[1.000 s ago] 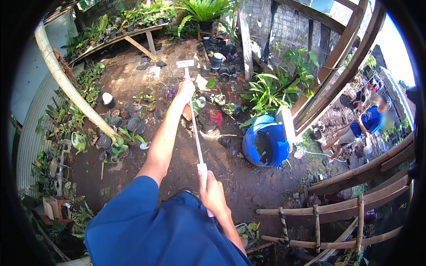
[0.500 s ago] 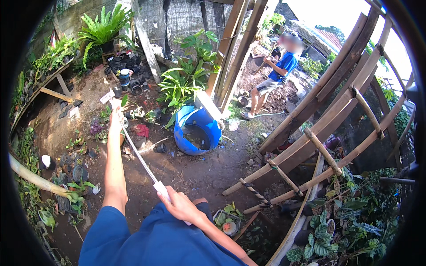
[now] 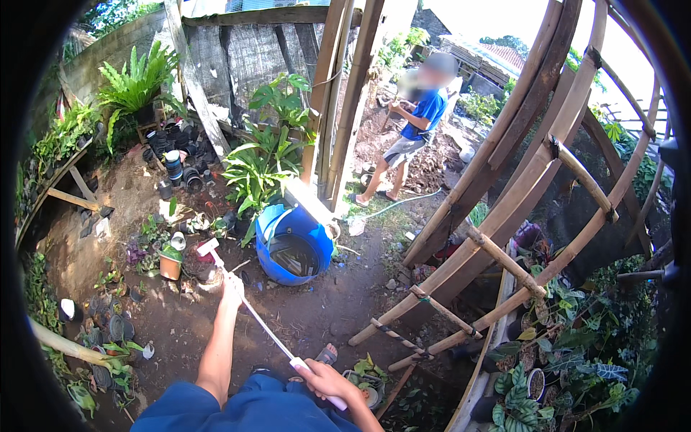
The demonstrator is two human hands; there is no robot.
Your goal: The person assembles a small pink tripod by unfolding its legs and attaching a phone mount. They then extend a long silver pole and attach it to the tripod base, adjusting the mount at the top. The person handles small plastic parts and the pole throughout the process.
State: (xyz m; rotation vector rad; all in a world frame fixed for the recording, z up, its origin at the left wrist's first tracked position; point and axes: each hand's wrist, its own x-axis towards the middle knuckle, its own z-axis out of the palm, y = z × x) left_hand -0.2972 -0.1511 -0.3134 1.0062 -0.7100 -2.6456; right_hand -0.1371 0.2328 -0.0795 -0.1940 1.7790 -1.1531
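I hold a long thin stick (image 3: 270,330) with a metal rod, a pale handle and a pale T-shaped head (image 3: 209,249); its exact kind is unclear. My left hand (image 3: 231,289) is closed round the rod just below the head, arm stretched forward. Near my body, my right hand (image 3: 325,379) grips the handle. Beyond the stick stands a cut-down blue plastic barrel (image 3: 272,263) with murky contents, and a white slab (image 3: 308,204) lies against its rim. Left of the head sits an orange-brown plant pot (image 3: 170,267).
A bamboo and plank frame (image 3: 475,248) leans along the right above leafy potted plants (image 3: 520,403). Black pots (image 3: 193,180) are heaped at the back left near a fern (image 3: 137,83). Past the wooden posts (image 3: 348,108), a person in a blue shirt (image 3: 430,115) stands on bare soil.
The stick has come down and to the right in view, both hands still on it. My view has shifted, and my foot now shows. The other person stands more upright.
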